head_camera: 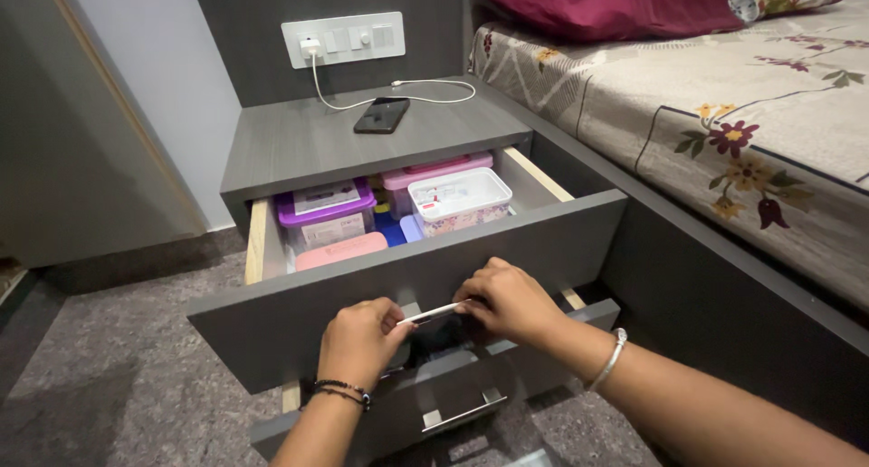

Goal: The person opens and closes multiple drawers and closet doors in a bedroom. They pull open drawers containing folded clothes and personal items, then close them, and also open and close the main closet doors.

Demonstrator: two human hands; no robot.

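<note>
grey laminate upper drawer (507, 250), pulled out, boxes inside. left hand (360, 340) and right hand (510, 300) each pinch one end of its metal handle (433, 312) at the front's lower edge. risk: fingers caught against the lower drawer (453, 399) if pushed carelessly.

I am beside a grey bedside cabinet (299, 146) set against a dark grey wall panel (244, 14). A white switch plate (344, 38) sits above its back edge. To my right runs a bed (724, 132) with a floral sheet. The floor (109, 376) is speckled grey stone.
</note>
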